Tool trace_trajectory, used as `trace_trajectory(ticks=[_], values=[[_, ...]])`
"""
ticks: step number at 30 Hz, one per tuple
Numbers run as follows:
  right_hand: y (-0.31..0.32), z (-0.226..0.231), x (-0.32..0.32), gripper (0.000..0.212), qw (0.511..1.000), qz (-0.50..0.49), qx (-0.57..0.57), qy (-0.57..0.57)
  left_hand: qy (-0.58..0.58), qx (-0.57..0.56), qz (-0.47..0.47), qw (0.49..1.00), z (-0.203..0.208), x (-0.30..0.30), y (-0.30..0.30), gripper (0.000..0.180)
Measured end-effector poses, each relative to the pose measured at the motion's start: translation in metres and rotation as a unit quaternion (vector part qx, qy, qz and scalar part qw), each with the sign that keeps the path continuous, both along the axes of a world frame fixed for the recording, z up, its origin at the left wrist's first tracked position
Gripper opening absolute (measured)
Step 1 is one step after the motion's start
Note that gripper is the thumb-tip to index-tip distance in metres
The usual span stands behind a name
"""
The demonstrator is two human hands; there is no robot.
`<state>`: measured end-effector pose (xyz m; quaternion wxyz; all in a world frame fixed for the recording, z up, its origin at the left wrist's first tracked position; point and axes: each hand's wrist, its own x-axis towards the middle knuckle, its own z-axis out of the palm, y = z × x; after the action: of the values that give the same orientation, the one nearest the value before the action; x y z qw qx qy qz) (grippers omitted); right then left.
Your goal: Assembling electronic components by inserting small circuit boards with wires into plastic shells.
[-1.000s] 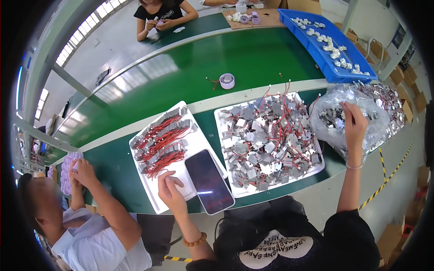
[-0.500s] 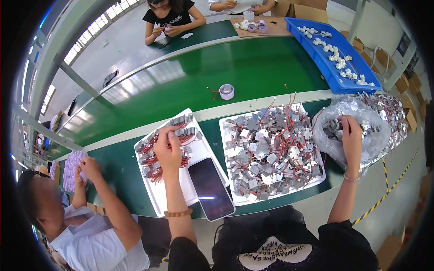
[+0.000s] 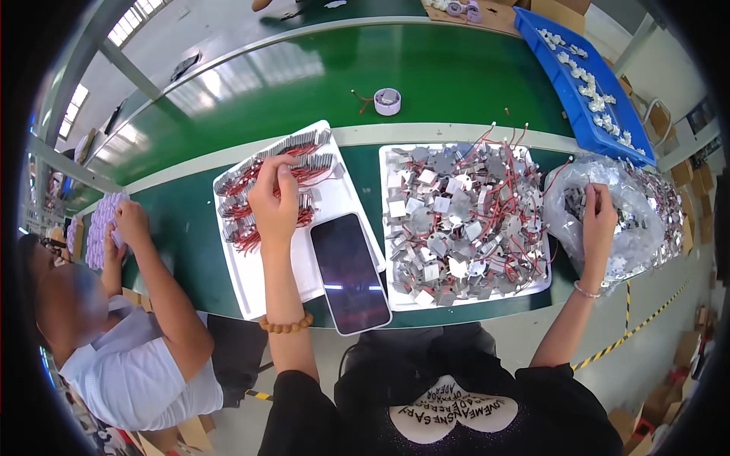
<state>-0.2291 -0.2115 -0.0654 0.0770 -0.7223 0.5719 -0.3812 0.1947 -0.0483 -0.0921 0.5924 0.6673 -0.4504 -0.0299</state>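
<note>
My left hand [image 3: 275, 201] is over a white tray [image 3: 247, 292], its fingers closed beside rows of small grey metal parts with red wires [image 3: 304, 144]. Its fingertips touch or hover by the row's end; what they hold, if anything, is hidden. At the right, my right hand [image 3: 600, 220] reaches into the mouth of a clear plastic bag [image 3: 646, 247] of small silver metal parts. Thumb and fingers there are pinched together, and I cannot make out what is between them. Between my hands, a second white tray [image 3: 549, 283] bears a loose heap of grey parts with red wires.
A dark phone [image 3: 350, 272] lies across the left tray's corner. On the green belt [image 3: 304, 83] stands a lilac ring with wires [image 3: 387, 101]. A blue bin [image 3: 589, 95] with white pieces is at the far right. A co-worker [image 3: 137, 334] handles lilac pieces [image 3: 103, 228] at the left.
The view has tilted down, so the far people are mostly out of it. My hands stay over the left tray and the bag, with little other movement.
</note>
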Motion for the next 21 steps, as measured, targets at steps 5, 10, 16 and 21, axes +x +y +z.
trace_trajectory(ticks=[5, 10, 16, 21], values=[[0.003, -0.003, 0.003, 0.013, 1.0, 0.011, -0.015, 0.022, 0.007, 0.015, 0.017, 1.0, -0.006, 0.003, 0.005, 0.014], [0.005, 0.002, 0.0, 0.014, 0.999, 0.009, -0.024, 0.025, 0.019, 0.02, 0.009, 1.0, -0.002, -0.006, 0.001, 0.015], [0.005, 0.004, 0.003, 0.013, 0.999, 0.004, -0.012, 0.044, -0.055, 0.121, -0.091, 0.987, 0.041, -0.03, -0.041, 0.013], [0.005, 0.007, -0.003, 0.013, 1.0, -0.001, -0.004, 0.029, -0.313, 0.174, -0.076, 0.93, 0.043, -0.006, -0.151, 0.034]])
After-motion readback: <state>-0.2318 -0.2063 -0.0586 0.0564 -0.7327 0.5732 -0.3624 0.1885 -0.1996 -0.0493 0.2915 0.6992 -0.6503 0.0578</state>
